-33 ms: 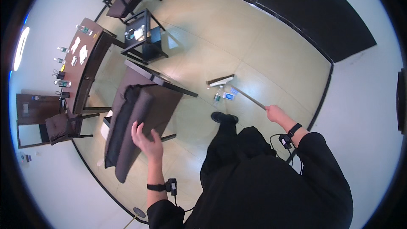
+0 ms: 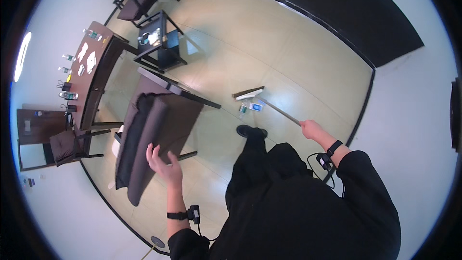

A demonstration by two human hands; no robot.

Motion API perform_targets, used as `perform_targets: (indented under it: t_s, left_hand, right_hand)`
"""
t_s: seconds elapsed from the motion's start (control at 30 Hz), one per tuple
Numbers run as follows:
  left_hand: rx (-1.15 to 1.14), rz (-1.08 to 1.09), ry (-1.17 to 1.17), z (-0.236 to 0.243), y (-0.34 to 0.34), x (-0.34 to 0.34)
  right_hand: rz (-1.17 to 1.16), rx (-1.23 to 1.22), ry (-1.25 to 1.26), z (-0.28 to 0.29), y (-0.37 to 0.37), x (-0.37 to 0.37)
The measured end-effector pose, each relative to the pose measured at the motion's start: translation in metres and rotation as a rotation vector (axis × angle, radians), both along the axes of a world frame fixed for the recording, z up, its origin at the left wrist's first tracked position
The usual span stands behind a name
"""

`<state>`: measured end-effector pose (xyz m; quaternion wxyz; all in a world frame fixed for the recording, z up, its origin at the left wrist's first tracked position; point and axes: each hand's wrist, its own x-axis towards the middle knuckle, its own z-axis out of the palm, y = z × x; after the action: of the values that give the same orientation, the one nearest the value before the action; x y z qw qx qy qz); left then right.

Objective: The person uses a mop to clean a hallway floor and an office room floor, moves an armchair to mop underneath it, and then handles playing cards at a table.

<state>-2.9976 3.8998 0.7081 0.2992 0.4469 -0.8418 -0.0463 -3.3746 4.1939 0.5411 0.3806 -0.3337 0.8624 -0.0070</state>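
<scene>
My right hand point(image 2: 312, 130) is closed around the pole of a broom point(image 2: 284, 113), which reaches forward to a broom head point(image 2: 248, 94) on the tiled floor. Just on the near side of the head lie a clear plastic bottle point(image 2: 243, 108) and a small blue-and-white rectangular item point(image 2: 256, 107), both close to my black shoe point(image 2: 245, 131). My left hand point(image 2: 164, 166) hangs open, fingers spread, over the side of a dark cushioned chair point(image 2: 168, 120) in front of it; whether it touches the chair I cannot tell.
A wooden desk point(image 2: 89, 86) with several bottles and papers stands left, a small black table point(image 2: 158, 55) with items beyond the near chair. More chairs point(image 2: 137, 2) are at the back, another chair point(image 2: 67, 147) at far left. A white wall point(image 2: 414, 130) runs along the right.
My left hand is slightly lower on the chair's side. The whole view has shifted a little, and the broom head sits slightly left in the picture. The right hand keeps its grip.
</scene>
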Motion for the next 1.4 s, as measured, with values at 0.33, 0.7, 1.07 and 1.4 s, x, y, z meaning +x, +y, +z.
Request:
perform_targets:
  t_s: [0.33, 0.7, 1.07, 1.4]
  left_hand:
    - [0.964, 0.274, 0.074, -0.152, 0.265, 0.268]
    - [1.610, 0.572, 0.044, -0.101, 0.377, 0.406]
    - [1.617, 0.611, 0.216, -0.152, 0.445, 0.627]
    - [1.749, 1.115, 0.579, -0.228, 0.514, 0.864]
  right_hand:
    - [-0.281, -0.123, -0.217, 0.012, 0.157, 0.069]
    - [-0.743, -0.364, -0.349, -0.067, 0.165, 0.167]
    - [-0.938, -0.300, -0.360, -0.149, 0.088, 0.382]
    - [-0.856, -0.154, -0.582, -0.056, 0.187, 0.507]
